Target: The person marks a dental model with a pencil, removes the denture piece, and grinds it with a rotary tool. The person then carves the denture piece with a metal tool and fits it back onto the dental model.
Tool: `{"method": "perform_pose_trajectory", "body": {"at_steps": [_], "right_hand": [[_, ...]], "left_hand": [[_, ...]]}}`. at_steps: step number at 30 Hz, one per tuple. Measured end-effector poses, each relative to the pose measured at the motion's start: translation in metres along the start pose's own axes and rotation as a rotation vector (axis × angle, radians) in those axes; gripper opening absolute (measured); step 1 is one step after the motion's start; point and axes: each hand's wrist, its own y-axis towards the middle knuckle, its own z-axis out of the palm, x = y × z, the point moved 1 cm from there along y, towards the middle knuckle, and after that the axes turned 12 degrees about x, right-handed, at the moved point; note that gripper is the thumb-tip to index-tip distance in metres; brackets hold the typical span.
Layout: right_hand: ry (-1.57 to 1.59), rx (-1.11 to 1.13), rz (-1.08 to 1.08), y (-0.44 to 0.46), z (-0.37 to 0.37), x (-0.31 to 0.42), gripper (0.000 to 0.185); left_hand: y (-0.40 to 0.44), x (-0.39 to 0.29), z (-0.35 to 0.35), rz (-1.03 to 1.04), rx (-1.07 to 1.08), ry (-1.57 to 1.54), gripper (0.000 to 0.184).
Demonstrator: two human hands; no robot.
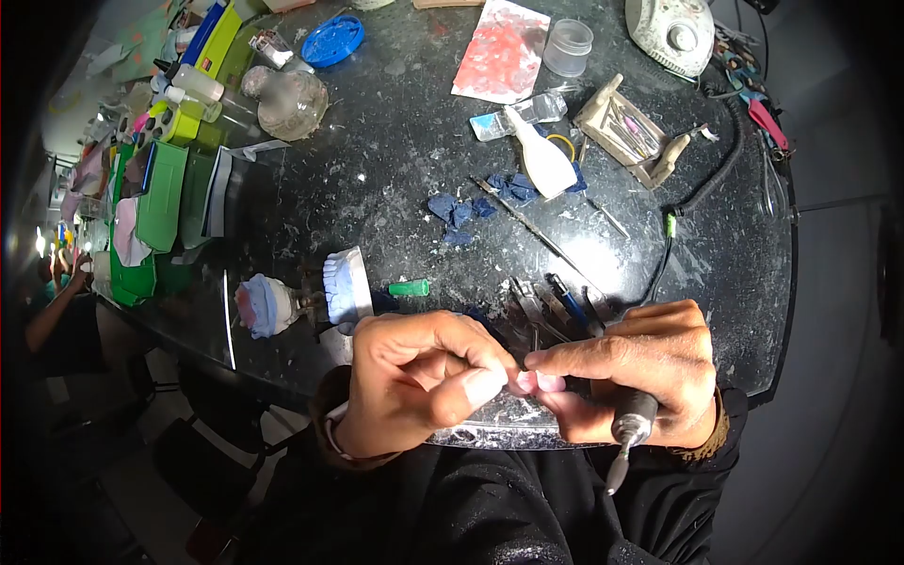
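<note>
My left hand [410, 377] is curled in front of me, its fingertips meeting those of my right hand [650, 372]. Between them is a small pinkish piece [544, 382], mostly covered by the fingers, so its exact kind is unclear. A rotary handpiece [635, 419] is tucked in the right hand, its grey pointed bur hanging down toward my lap. Just beyond the left hand stand plaster dental models, one bluish-white cast [348, 285] and another cast with a pink part [267, 306]. A green cylinder [409, 288] lies near them.
Slim tools [570, 301] lie just behind my hands. Farther back are a white bottle [544, 160], crumpled blue scraps [459, 212], a tool holder [631, 132] and a dusty white control unit [670, 36]. Green bins [160, 198] line the left edge; another person's arm [56, 306] shows beyond.
</note>
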Motion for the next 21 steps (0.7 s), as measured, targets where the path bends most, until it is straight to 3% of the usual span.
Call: {"method": "perform_pose_trajectory", "body": {"at_steps": [1, 5, 6, 10, 13, 21], "right_hand": [[0.034, -0.024, -0.005, 0.001, 0.000, 0.000, 0.021], [0.075, -0.018, 0.009, 0.002, -0.002, 0.002, 0.022], [0.076, -0.012, 0.012, 0.001, -0.003, 0.001, 0.023], [0.051, -0.010, 0.019, -0.001, -0.004, 0.002, 0.026], [0.066, -0.015, -0.021, -0.001, -0.003, 0.000, 0.028], [-0.027, 0.011, -0.133, -0.004, -0.007, -0.003, 0.032]], "left_hand": [[0.000, 0.000, 0.000, -0.013, -0.003, -0.111, 0.004], [-0.002, 0.004, -0.013, 0.149, 0.149, 0.272, 0.009], [0.002, -0.001, 0.003, 0.143, -0.007, 0.152, 0.012], [0.005, 0.000, 0.001, 0.276, 0.038, 0.520, 0.015], [0.005, 0.003, -0.002, 0.381, 0.092, 0.521, 0.015], [0.006, 0.006, 0.001, 0.360, 0.049, 0.379, 0.016]]}}
